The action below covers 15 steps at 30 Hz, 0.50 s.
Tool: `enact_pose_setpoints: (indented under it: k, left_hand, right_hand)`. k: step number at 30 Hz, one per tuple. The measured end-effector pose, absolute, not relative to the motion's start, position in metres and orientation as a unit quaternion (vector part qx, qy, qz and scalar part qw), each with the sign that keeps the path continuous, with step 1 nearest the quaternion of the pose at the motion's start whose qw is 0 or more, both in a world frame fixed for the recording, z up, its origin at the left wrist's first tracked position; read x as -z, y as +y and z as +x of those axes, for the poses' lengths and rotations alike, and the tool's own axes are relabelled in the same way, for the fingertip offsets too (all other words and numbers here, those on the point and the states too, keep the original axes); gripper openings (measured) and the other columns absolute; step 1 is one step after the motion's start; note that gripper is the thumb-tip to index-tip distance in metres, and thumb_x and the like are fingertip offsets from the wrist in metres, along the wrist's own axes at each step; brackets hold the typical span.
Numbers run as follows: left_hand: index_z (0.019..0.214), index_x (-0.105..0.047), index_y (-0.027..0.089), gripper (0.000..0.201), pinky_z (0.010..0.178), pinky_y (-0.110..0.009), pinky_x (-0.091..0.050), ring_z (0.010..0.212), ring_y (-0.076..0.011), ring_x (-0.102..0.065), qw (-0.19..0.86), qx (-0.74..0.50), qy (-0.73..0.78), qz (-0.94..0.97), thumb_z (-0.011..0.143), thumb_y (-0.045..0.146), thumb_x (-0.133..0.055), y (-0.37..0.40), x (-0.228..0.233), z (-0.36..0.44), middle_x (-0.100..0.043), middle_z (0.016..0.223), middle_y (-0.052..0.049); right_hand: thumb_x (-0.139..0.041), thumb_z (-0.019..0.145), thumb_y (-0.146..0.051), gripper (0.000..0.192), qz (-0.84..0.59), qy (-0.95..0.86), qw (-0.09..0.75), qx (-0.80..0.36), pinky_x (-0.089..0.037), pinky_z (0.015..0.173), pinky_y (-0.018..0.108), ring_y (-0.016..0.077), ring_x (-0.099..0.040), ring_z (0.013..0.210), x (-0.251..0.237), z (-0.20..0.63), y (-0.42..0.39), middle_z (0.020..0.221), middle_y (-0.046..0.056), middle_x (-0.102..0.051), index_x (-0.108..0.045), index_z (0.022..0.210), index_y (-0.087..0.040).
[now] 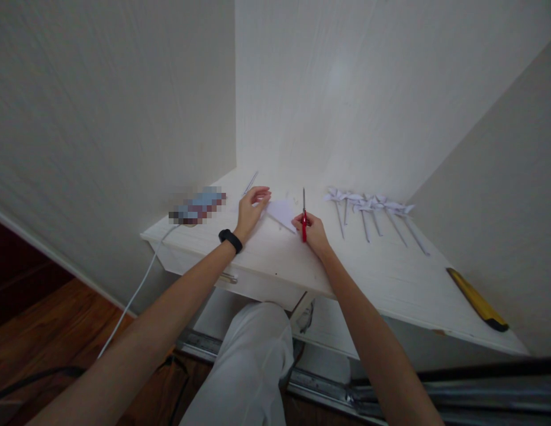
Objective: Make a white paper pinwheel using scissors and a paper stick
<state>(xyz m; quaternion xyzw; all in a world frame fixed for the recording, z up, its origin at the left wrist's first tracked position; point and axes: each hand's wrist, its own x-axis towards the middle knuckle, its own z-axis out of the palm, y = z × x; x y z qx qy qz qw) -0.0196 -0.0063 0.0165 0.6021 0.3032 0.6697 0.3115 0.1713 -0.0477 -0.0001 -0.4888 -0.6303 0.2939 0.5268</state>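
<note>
You look out from your own head, facing forward and down: your trousered leg [253, 355] is nearest, your left hand [254, 204] and right hand [314, 231] farther off, close above the desk [373, 278], the wall [341, 89] beyond.

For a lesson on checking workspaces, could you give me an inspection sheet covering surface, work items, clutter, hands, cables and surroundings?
Surface: white desk
Work items: white paper; red-handled scissors; paper pinwheels on sticks, lying at right
Clutter: small scraps near the paper; thin rod at the back; yellow-and-black object by the right wall; pixelated item at left, unidentifiable
Hands: left hand beside the paper, contact unclear; right hand gripping the scissors
Cables: white cable reaching the pixelated item; black cable low at left
Surroundings: pale walls; wooden floor
</note>
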Motion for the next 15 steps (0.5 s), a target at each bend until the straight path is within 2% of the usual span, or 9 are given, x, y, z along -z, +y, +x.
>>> enact_pose_setpoints:
  k: [2, 4, 6, 9, 12, 15]
  left_hand:
    - [0.098, -0.061, 0.018, 0.02, 0.083, -0.028, -0.046, 0.093, -0.0153, -0.061, 0.336, -0.714, 0.335, 0.515, 0.08, 0.027, -0.057, -0.001, -0.014, -0.022, -0.065, 0.098, -0.006]
    - [0.095, -0.058, 0.018, 0.016, 0.08, -0.027, -0.047, 0.09, -0.0137, -0.061, 0.414, -0.721, 0.354, 0.428, 0.081, 0.022, -0.054, 0.003, -0.011, -0.023, -0.064, 0.098, -0.006]
    - [0.093, -0.057, 0.015, 0.018, 0.08, -0.027, -0.047, 0.084, -0.0119, -0.062, 0.532, -0.668, 0.336, 0.399, 0.075, 0.015, -0.058, 0.003, -0.008, -0.022, -0.064, 0.097, -0.007]
    - [0.089, -0.057, 0.012, 0.025, 0.081, -0.028, -0.047, 0.085, -0.0136, -0.062, 0.646, -0.518, 0.262, 0.496, 0.066, 0.011, -0.068, -0.006, -0.009, -0.016, -0.064, 0.097, -0.01]
    - [0.088, -0.06, 0.011, 0.027, 0.081, -0.028, -0.047, 0.085, -0.0142, -0.063, 0.678, -0.385, 0.226, 0.584, 0.064, 0.014, -0.074, -0.017, -0.012, -0.01, -0.065, 0.097, -0.009]
    - [0.087, -0.062, 0.01, 0.026, 0.08, -0.027, -0.048, 0.08, -0.0128, -0.063, 0.675, -0.373, 0.233, 0.593, 0.068, 0.021, -0.074, -0.017, -0.013, -0.005, -0.066, 0.091, -0.008]
  right_hand:
    - [-0.065, 0.067, -0.038, 0.022, -0.479, -0.602, 0.556, -0.314, -0.036, 0.056, 0.025, 0.0109, -0.045, 0.055, -0.001, 0.172, -0.048, 0.059, -0.003, -0.052, -0.057, 0.069, -0.017]
    - [-0.066, 0.066, -0.037, 0.022, -0.465, -0.579, 0.583, -0.329, -0.036, 0.056, 0.025, 0.0107, -0.045, 0.055, -0.003, 0.171, -0.048, 0.059, -0.003, -0.052, -0.056, 0.068, -0.017]
    - [-0.066, 0.066, -0.036, 0.021, -0.451, -0.566, 0.601, -0.339, -0.036, 0.057, 0.025, 0.0106, -0.046, 0.056, -0.005, 0.169, -0.049, 0.06, -0.003, -0.053, -0.056, 0.068, -0.017]
    - [-0.067, 0.066, -0.034, 0.02, -0.435, -0.553, 0.623, -0.343, -0.036, 0.058, 0.025, 0.0107, -0.046, 0.057, -0.005, 0.166, -0.05, 0.061, -0.003, -0.052, -0.056, 0.067, -0.017]
    - [-0.067, 0.067, -0.035, 0.02, -0.434, -0.544, 0.638, -0.329, -0.037, 0.059, 0.026, 0.0112, -0.046, 0.058, -0.004, 0.165, -0.048, 0.062, -0.003, -0.051, -0.056, 0.069, -0.018]
    - [-0.066, 0.068, -0.035, 0.02, -0.441, -0.555, 0.636, -0.305, -0.038, 0.061, 0.027, 0.0118, -0.047, 0.059, -0.003, 0.165, -0.047, 0.064, -0.003, -0.053, -0.056, 0.07, -0.018]
